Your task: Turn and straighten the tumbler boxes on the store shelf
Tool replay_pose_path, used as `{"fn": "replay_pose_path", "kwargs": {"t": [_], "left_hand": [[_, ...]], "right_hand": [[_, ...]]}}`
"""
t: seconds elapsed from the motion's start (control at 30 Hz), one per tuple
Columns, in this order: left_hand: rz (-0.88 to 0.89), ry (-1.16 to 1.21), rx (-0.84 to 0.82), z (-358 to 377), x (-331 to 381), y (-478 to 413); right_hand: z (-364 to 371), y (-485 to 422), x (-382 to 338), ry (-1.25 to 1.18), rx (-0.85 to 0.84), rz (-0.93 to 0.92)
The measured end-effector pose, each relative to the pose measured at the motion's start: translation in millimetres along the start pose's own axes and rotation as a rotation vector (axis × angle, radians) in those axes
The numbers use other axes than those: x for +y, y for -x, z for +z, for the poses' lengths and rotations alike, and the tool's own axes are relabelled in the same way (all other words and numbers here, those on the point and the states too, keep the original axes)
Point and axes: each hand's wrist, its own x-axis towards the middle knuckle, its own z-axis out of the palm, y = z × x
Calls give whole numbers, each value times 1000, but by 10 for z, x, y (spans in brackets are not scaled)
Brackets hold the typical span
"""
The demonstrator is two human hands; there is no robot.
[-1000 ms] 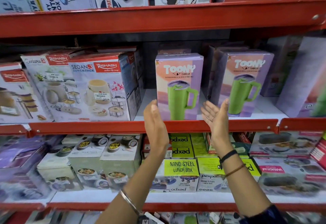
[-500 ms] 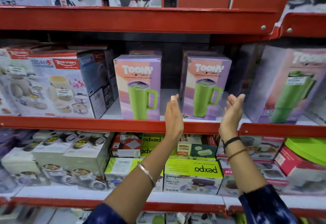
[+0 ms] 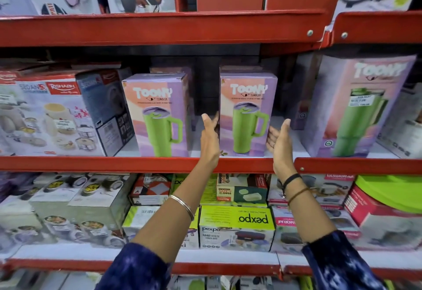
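Note:
Three purple-and-peach tumbler boxes with a green mug picture stand on the middle red shelf (image 3: pixel 137 164). The left tumbler box (image 3: pixel 157 114) faces front. The middle tumbler box (image 3: pixel 247 114) also faces front, between my hands. My left hand (image 3: pixel 210 139) is flat and open at its left side, fingers up. My right hand (image 3: pixel 279 141) is open, palm toward its right side, touching or nearly touching it. The right tumbler box (image 3: pixel 358 104) is larger in view and turned at an angle. More such boxes stand behind in shadow.
Lunch-pack boxes (image 3: pixel 57 116) fill the shelf to the left. Below are green lunch boxes (image 3: pixel 236 228) and other cartons. The upper red shelf (image 3: pixel 159 27) hangs close above the tumbler boxes. A gap separates the left and middle tumbler boxes.
My view and both hands have shifted right, from around the left tumbler box to either side of the middle one. That box now faces front and stands nearer the shelf edge.

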Motion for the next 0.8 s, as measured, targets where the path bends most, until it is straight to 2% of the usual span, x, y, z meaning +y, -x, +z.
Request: {"fn": "replay_pose_path", "kwargs": {"t": [0.37, 0.7, 0.8], "left_hand": [[-11, 87, -72, -92, 51, 277], [-31, -78, -95, -154, 137, 358], [3, -117, -81, -182, 176, 401]], "right_hand": [[-128, 209, 2, 40, -40, -25], [-79, 323, -3, 162, -14, 12], [-1, 480, -65, 237, 62, -43]]}}
